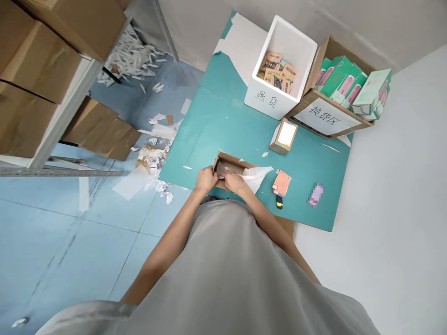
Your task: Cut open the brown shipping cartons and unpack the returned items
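A small open cardboard box (233, 164) lies on the teal mat (223, 121) on the floor. My left hand (206, 179) grips the box's left flap, fingers curled. My right hand (234, 181) is closed on something grey inside the box that I cannot make out. A crumpled white plastic bag (257, 176) lies against the box's right side, beside my right hand.
On the mat: a small brown box with a white label (284, 136), an orange packet (282, 182), a yellow-black utility knife (279, 201). Behind stand a white foam box (279, 65) of packets and a carton (335, 90) of green boxes. Shelving with cartons (42, 65) and paper scraps (153, 158) lie left.
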Demonstrator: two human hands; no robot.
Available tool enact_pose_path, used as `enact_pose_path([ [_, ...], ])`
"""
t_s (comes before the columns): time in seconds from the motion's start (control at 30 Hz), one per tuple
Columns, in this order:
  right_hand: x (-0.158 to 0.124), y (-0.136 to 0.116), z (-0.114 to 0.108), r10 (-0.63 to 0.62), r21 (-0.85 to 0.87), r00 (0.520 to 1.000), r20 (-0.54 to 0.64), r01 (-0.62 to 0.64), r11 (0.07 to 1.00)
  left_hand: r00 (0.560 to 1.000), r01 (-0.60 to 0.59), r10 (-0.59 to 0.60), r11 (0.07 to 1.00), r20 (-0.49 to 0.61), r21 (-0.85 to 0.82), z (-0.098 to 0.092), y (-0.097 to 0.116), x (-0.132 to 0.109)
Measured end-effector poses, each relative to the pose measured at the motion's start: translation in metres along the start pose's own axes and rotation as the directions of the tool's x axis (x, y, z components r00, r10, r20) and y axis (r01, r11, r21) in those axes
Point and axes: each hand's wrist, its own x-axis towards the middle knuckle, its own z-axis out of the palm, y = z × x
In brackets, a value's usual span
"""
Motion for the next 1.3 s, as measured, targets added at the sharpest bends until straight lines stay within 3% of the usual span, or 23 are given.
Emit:
enact_pose_path([
  [0.1,0.026,-0.020,-0.007,0.098,-0.089,0.994,0.047,-0.093,0.992,1.000,0.013,-0.013,1.000,0.023,-0.006,0.001,-0.006,-0.002],
  [0.17,0.014,-0.021,-0.012,0.130,-0.111,0.991,0.032,-0.126,0.986,0.999,0.020,-0.020,1.000,0.034,-0.015,0.002,-0.011,-0.002],
  [0.27,-0.043,0.004,-0.022,0.144,-0.120,0.988,-0.061,-0.150,0.981,0.999,0.043,-0.042,0.998,0.024,-0.034,0.001,-0.021,0.000],
  [0.33,-0.090,0.038,-0.031,0.184,-0.061,0.956,-0.230,-0.203,0.977,0.997,0.071,-0.071,0.996,0.006,-0.050,-0.001,-0.029,0.003],
  [0.4,-0.129,0.080,-0.038,0.356,-0.005,0.847,-0.395,-0.390,0.921,0.995,0.099,-0.100,0.993,-0.021,-0.059,-0.007,-0.037,0.007],
  [0.47,-0.153,0.119,-0.042,0.583,0.025,0.663,-0.470,-0.650,0.759,0.991,0.120,-0.123,0.991,-0.045,-0.062,-0.013,-0.045,0.012],
  [0.5,-0.158,0.134,-0.042,0.649,0.041,0.599,-0.469,-0.719,0.694,0.991,0.123,-0.127,0.990,-0.052,-0.065,-0.017,-0.048,0.014],
  [0.53,-0.160,0.144,-0.041,0.690,0.050,0.549,-0.471,-0.765,0.642,0.990,0.122,-0.126,0.990,-0.059,-0.068,-0.020,-0.051,0.017],
  [0.6,-0.153,0.150,-0.037,0.708,0.062,0.499,-0.500,-0.795,0.604,0.992,0.101,-0.106,0.992,-0.066,-0.075,-0.026,-0.055,0.021],
  [0.67,-0.135,0.134,-0.031,0.620,0.073,0.537,-0.572,-0.719,0.691,0.994,0.073,-0.078,0.994,-0.071,-0.076,-0.031,-0.056,0.023],
  [0.73,-0.109,0.101,-0.020,0.461,0.074,0.670,-0.582,-0.522,0.850,0.996,0.045,-0.051,0.996,-0.070,-0.077,-0.035,-0.056,0.026],
  [0.8,-0.083,0.063,-0.006,0.356,0.092,0.846,-0.398,-0.349,0.933,0.998,0.028,-0.033,0.997,-0.062,-0.078,-0.037,-0.055,0.027],
  [0.83,-0.072,0.046,0.001,0.359,0.104,0.898,-0.255,-0.344,0.933,0.998,0.023,-0.028,0.997,-0.059,-0.077,-0.038,-0.054,0.028],
  [0.9,-0.058,0.022,0.010,0.364,0.110,0.923,-0.122,-0.352,0.930,0.998,0.021,-0.025,0.997,-0.055,-0.073,-0.039,-0.053,0.029],
  [1.0,-0.065,0.019,0.009,0.347,0.162,0.916,-0.202,-0.319,0.934,0.999,0.015,-0.019,0.998,-0.051,-0.066,-0.042,-0.055,0.032],
  [1.07,-0.083,0.034,-0.005,0.416,0.215,0.860,-0.295,-0.365,0.906,0.998,0.017,-0.021,0.998,-0.060,-0.065,-0.045,-0.061,0.034],
  [1.17,-0.106,0.062,-0.038,0.578,0.214,0.735,-0.354,-0.538,0.815,0.996,0.026,-0.031,0.997,-0.083,-0.069,-0.052,-0.071,0.038],
  [1.3,-0.103,0.074,-0.063,0.812,0.088,0.512,-0.282,-0.829,0.553,0.998,-0.006,0.002,0.998,-0.068,-0.068,-0.060,-0.078,0.039],
])
